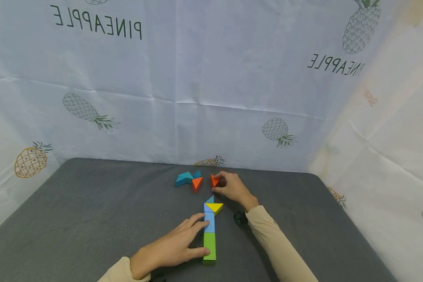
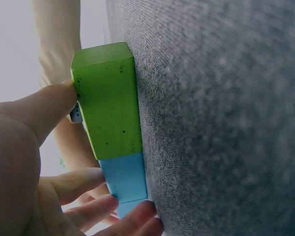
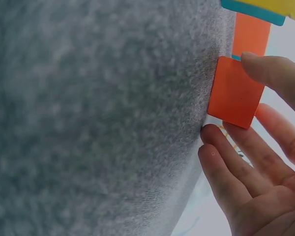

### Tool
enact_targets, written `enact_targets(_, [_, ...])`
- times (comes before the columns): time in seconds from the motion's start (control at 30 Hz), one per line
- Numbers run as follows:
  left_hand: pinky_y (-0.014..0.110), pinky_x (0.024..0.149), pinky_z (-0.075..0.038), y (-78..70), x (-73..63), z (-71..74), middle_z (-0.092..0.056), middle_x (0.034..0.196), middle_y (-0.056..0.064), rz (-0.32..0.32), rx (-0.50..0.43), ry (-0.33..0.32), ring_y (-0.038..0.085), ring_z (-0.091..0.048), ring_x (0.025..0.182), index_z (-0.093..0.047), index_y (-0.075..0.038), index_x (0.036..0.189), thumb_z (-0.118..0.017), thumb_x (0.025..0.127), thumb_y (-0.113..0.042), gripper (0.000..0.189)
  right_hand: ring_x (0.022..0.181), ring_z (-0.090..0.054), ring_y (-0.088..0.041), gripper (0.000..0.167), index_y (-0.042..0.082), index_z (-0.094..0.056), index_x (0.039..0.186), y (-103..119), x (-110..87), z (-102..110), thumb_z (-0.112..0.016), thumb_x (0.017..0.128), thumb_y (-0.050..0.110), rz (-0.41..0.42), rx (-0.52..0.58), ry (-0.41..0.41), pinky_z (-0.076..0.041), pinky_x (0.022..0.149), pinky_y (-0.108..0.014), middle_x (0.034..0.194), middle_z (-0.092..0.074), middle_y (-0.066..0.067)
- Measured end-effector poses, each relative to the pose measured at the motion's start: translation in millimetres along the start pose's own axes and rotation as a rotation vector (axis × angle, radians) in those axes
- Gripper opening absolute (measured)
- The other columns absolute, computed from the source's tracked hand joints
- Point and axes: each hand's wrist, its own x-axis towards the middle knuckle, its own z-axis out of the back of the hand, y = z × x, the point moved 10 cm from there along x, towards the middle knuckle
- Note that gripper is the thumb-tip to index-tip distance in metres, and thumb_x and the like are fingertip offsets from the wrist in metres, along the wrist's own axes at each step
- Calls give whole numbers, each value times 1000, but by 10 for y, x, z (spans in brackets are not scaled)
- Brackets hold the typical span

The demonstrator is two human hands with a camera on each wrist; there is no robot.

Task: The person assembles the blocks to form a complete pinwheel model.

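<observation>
My right hand (image 1: pixel 234 188) pinches a red triangular block (image 1: pixel 213 180) between thumb and fingertips. In the right wrist view, a flat side of that red block faces me. My left hand (image 1: pixel 176 243) rests beside a row of blocks, fingers loosely spread. Its thumb touches a green rectangular block (image 2: pixel 108 108), and its fingertips lie along a light blue block (image 2: pixel 124 178). Beyond these, the row continues with a small blue triangular block (image 1: pixel 206 208), a yellow triangular block (image 1: pixel 216 208) and a teal triangle (image 1: pixel 210 199) at the far tip.
Left of my right hand, a second red triangular block (image 1: pixel 196 184) stands against a teal block (image 1: pixel 184 178), with another teal piece (image 1: pixel 197 174) behind. Dark grey cloth covers the table (image 1: pixel 91 211). A white pineapple-print curtain (image 1: pixel 211 129) hangs along the far edge.
</observation>
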Motion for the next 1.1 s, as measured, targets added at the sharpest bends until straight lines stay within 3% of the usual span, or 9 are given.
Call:
enact_targets(0.53, [59,106,-41,-2,4,-8,-26,161,9,0,15,-6,37,-35,144,-38,-14,153,-59,93,-60,79,108,-68,-26,46,7,-60,135,36,20,-49,-70,94,27,-16,11,74,-55,92,-41,124,-68,-9])
enact_targets(0.87, [59,106,-40,-8,-3,6,-26,161,9,-6,9,-11,37,-35,144,-38,-13,152,-59,93,-59,78,104,-69,-27,28,8,-67,124,103,27,-34,-62,99,20,29,1,55,-56,88,-40,115,-71,-8])
enact_targets(1.1, [59,106,-40,-5,-2,3,-25,161,10,-14,10,-8,37,-34,144,-37,-12,153,-58,93,-59,78,110,-67,-28,34,7,-62,133,110,28,-83,-60,100,15,19,6,95,-55,93,-41,125,-68,-11])
